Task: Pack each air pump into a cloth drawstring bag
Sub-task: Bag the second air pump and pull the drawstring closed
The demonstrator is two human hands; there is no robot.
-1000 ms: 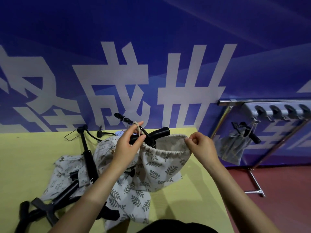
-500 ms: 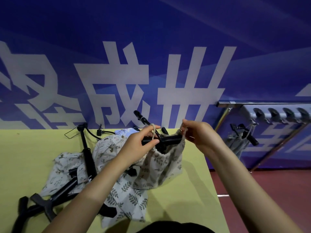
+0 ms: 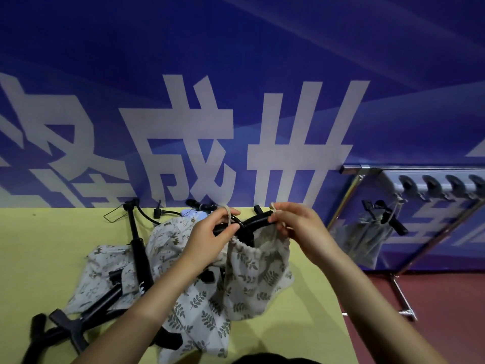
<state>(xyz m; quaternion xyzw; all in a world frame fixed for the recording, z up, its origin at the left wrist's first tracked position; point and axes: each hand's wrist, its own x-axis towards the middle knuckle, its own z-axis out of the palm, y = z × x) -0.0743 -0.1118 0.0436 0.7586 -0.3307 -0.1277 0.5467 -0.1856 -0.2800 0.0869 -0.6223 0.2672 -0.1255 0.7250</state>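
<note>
Now the mouth of the leaf-print bag is gathered narrow around the pump standing in it, where a second ago it was stretched wide between the hands. The left hand pinches one loop of the cord between thumb and fingers, at the pump's black T-handle; the right hand pinches the other cord end at the right of the mouth and has come inward and upward, so both hands now work close together above the bag. The bag's lower part rests on the yellow counter, its top held up. Judged from this, the pump is seated, with only the handle protruding, and the step in hand is drawing the cord tight; closure looks nearly complete. To the left, loose pumps lie on and beside spare printed bags, not yet packed. Farther right, beyond the counter edge, a packed bag hangs from a metal rack against the blue wall.
</note>
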